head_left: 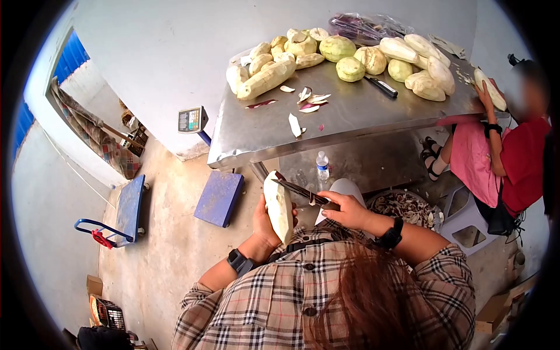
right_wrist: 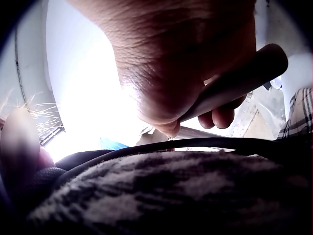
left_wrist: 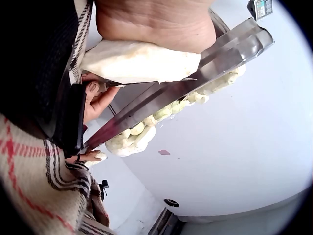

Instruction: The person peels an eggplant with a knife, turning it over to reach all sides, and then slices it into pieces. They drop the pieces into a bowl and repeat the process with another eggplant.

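Observation:
A long pale peeled vegetable [head_left: 278, 204] stands roughly upright before the person's chest, a dark strip of skin near its top. The left hand [head_left: 266, 224] grips its lower part from the left, fingers round the back. In the right hand [head_left: 348, 211] is a dark-handled peeler or knife [head_left: 303, 191], its far end touching the vegetable near the top. The left wrist view shows the vegetable [left_wrist: 142, 61] below the left palm [left_wrist: 156, 22], with the blade along its edge. The right wrist view has the right hand [right_wrist: 186, 63] curled round the dark handle [right_wrist: 239, 81].
Peeled vegetables [head_left: 268, 80], peel scraps [head_left: 296, 125] and a black-handled knife [head_left: 382, 87] lie on the metal table [head_left: 245, 129]. Below are a bottle [head_left: 322, 165] and a basin of peelings [head_left: 402, 210]. Another person [head_left: 522, 157] sits at right. A blue platform [head_left: 219, 198] stands left.

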The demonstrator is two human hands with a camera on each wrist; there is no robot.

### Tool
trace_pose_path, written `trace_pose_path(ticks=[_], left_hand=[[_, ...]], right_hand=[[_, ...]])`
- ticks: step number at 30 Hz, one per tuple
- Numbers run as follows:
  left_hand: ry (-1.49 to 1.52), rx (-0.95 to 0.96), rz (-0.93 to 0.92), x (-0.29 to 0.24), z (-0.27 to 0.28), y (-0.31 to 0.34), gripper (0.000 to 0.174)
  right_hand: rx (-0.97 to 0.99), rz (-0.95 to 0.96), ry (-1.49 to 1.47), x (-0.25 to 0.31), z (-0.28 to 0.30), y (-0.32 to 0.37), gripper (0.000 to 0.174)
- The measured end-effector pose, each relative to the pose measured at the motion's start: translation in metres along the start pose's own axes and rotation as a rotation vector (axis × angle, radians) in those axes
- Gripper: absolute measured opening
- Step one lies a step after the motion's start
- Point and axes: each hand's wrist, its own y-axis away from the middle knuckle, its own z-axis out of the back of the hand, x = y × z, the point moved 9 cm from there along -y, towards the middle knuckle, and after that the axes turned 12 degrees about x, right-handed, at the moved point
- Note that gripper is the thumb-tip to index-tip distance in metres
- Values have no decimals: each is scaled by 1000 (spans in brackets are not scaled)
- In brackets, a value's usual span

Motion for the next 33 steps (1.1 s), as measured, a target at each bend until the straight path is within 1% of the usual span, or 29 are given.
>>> trace_pose_path(ticks=[3,6,9,12,18,21,24,27,33], left_hand=[[19,14,-22,-2,2,-1,53],[23,16,-33,-3,1,0,53],[33,-2,-35,-3,4,0,54],[31,4,-38,-3,4,0,54],[2,-28,-43,-4,5,0,54],[18,-3,-42,-4,9,-2,54],[-7,-65,-46,-3,13,-1,50],[-4,-102,-28,-1,19,-1,50],[-37,-102,3,1,26,-4,51]], right_hand=[[14,-21,14,-6,-1,-1,47],[-67,62,33,-3,1,-1,47],[-38,20,4,1,2,1,49],[-69,90,71,6,3,2,51],[-26,89,82,1,0,0,49],[-16,84,57,-3,-2,-1,49],[-6,66,53,-8,-4,-1,48],[17,40,40,-15,-7,-2,48],[69,-60,27,-25,-11,-2,47]])
